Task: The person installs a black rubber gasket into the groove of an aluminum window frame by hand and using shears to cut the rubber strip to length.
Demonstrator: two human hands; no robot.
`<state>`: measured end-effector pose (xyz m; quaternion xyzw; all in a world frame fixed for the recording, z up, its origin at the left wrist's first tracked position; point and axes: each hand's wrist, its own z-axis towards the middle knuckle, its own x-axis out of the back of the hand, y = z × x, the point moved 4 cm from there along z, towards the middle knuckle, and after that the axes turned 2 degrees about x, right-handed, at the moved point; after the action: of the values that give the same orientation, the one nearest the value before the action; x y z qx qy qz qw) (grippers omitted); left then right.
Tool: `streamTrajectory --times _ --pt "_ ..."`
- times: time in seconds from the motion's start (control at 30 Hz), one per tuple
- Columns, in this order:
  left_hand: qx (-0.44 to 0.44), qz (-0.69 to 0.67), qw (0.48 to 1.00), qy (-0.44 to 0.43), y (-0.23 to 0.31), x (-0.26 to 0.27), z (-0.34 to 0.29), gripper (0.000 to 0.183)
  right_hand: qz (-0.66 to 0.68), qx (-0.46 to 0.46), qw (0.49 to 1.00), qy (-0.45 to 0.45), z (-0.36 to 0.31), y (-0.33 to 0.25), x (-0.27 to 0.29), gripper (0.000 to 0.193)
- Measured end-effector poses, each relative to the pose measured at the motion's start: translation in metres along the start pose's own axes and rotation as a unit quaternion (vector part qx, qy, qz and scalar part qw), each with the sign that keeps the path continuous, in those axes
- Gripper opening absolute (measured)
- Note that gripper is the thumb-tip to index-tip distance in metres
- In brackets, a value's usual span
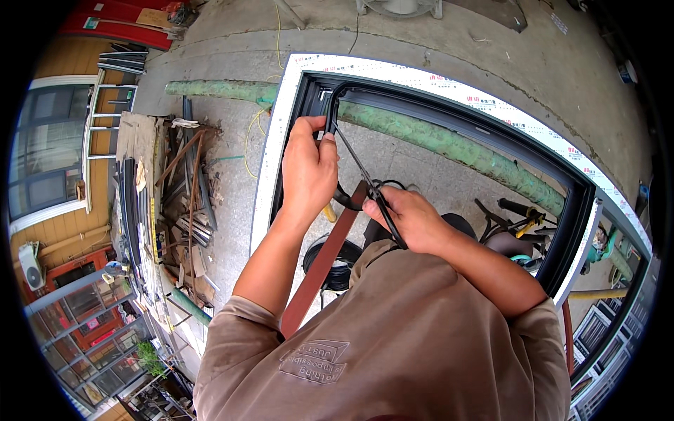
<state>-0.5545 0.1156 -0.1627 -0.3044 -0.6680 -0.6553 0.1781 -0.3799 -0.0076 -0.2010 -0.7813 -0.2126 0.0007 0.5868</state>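
A large window frame [428, 88], dark inside with white printed film on its outer faces, lies in front of me. A black flexible strip [331, 105], looking like a rubber seal, bends round its far left corner. My left hand [310, 165] pinches this strip by the left inner edge of the frame. From there a narrow dark length slants down to my right hand [411, 216], whose fingers are closed round it above the frame's opening. Black loops show beside the right fingers. What else that hand holds is partly hidden.
Green pipes [449, 137] pass under the frame. A reddish-brown bar [326, 259] slants up from my body beside a black coil [328, 263]. Scrap strips and boards [189, 203] are heaped at the left, near a ladder [102, 126]. More frames [607, 330] stand at the right.
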Motion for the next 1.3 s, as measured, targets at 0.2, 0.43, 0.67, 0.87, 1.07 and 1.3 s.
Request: streamTrajectory --times 0.2,0.43,0.67,0.87,1.07,1.3 --pt "-0.013 0.025 1.000 0.005 -0.004 -0.001 0.001 0.023 -0.018 0.008 1.000 0.003 0.001 0.002 -0.001 0.070" --pt "-0.022 0.022 0.999 0.013 -0.006 -0.002 0.002 0.024 -0.030 0.008 0.999 0.013 0.003 0.010 0.001 0.070" --pt "-0.046 0.051 0.997 0.018 -0.010 0.000 0.003 0.031 -0.057 -0.074 0.993 -0.068 -0.001 0.003 0.049 0.069" --pt "-0.083 0.085 0.993 0.025 0.009 0.005 0.002 0.041 -0.006 -0.092 0.994 -0.064 -0.012 0.000 0.088 0.076" --pt "-0.104 0.071 0.992 0.008 0.010 0.011 0.001 0.043 -0.074 -0.043 0.989 -0.119 -0.011 -0.012 0.110 0.066" --pt "-0.136 0.067 0.984 -0.098 0.029 0.032 -0.008 0.043 -0.088 -0.080 0.956 -0.269 -0.019 -0.022 0.126 0.079"
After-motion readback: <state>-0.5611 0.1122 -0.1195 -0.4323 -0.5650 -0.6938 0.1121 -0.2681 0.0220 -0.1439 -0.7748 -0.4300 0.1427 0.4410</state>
